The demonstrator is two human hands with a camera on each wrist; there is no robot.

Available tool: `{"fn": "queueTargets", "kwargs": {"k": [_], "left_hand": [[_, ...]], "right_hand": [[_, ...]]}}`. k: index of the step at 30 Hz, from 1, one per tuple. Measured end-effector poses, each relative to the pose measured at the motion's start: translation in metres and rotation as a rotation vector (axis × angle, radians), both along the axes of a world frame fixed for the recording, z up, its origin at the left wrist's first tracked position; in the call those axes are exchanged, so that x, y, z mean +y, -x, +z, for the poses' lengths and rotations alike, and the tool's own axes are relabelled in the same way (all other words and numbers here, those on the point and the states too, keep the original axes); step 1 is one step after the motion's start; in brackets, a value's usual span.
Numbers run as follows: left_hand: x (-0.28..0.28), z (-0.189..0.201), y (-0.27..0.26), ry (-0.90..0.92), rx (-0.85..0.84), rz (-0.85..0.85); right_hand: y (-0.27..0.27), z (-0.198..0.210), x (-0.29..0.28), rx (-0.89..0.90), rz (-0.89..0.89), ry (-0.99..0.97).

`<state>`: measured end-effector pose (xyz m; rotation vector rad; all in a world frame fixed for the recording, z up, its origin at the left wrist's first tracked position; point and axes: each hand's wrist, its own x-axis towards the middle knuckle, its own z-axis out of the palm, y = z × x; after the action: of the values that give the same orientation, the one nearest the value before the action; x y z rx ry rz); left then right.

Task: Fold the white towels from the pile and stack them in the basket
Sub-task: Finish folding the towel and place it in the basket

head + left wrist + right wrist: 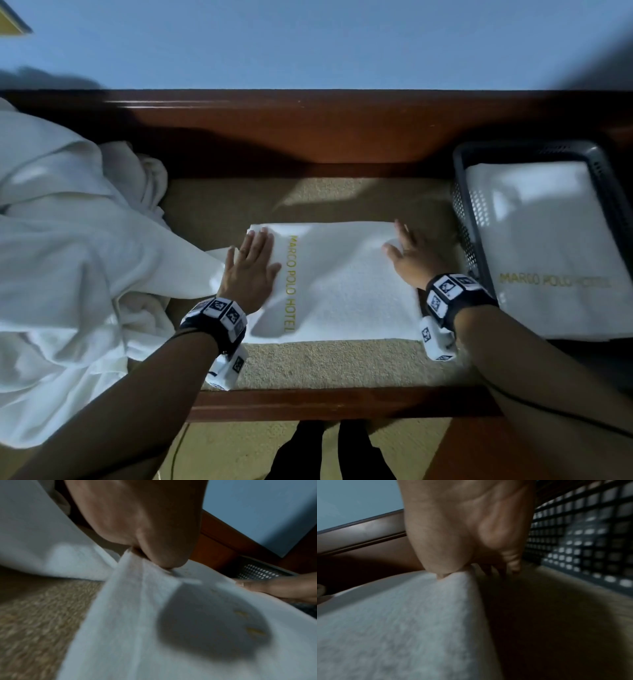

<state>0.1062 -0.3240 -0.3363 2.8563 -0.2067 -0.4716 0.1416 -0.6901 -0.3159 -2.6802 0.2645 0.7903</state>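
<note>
1. Two hands lie on the folded white terry towel with gold lettering at the centre of the head view: the left hand rests flat on its left end, fingers straight, holding nothing; the right hand sits at its right edge with the thumb on top. The right wrist view suggests fingers curling under the edge, but blur leaves it uncertain.
2. Soft and limp, the towel will likely sag if lifted at one corner; supporting both short ends, palms underneath, should keep the fold.
3. At the right of the frame, the dark perforated plastic basket already holds one folded white towel with the same lettering.
4. At the left, the rumpled pile of white towels waits on the beige carpeted bench top.
</note>
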Motion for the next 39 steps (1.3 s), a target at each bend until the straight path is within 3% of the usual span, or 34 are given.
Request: {"fn": "queueTargets", "kwargs": {"k": [2, 6, 9, 12, 15, 18, 20, 25, 29, 33, 36, 39], "left_hand": [[0.000, 0.009, 0.008, 0.077, -0.013, 0.070], [0.006, 0.029, 0.050, 0.340, -0.098, 0.488], [0.006, 0.032, 0.072, 0.462, 0.135, 0.699], [0.006, 0.038, 0.072, 0.652, 0.278, 0.774], [0.007, 0.044, 0.058, 0.587, 0.371, 0.768], [-0.001, 0.055, 0.045, 0.311, 0.264, 0.624], [-0.013, 0.073, 0.033, 0.264, 0.104, 0.453], [-0.059, 0.143, -0.021, 0.463, 0.103, 0.120], [-0.087, 0.205, -0.059, 0.740, 0.207, 0.008], [-0.107, 0.254, -0.058, 0.827, 0.303, -0.099], [-0.128, 0.297, -0.050, 0.881, 0.274, -0.228], [-0.158, 0.343, -0.042, 1.032, 0.197, -0.306]], "right_hand": [[0.014, 0.009, -0.007, 0.000, -0.053, -0.056], [0.060, 0.028, 0.005, -0.011, -0.193, -0.140], [0.084, 0.027, 0.014, 0.033, -0.359, -0.252], [0.090, 0.023, 0.020, 0.097, -0.558, -0.351], [0.091, 0.024, 0.019, 0.121, -0.666, -0.439], [0.089, 0.048, 0.018, -0.011, -0.596, -0.465], [0.087, 0.085, 0.024, -0.101, -0.478, -0.460], [0.077, 0.192, 0.032, -0.292, -0.134, -0.446], [0.081, 0.267, 0.028, -0.386, 0.120, -0.345], [0.099, 0.324, 0.006, -0.542, 0.307, -0.288], [0.116, 0.364, -0.020, -0.650, 0.299, -0.272], [0.131, 0.395, -0.053, -0.772, 0.136, -0.285]]}}
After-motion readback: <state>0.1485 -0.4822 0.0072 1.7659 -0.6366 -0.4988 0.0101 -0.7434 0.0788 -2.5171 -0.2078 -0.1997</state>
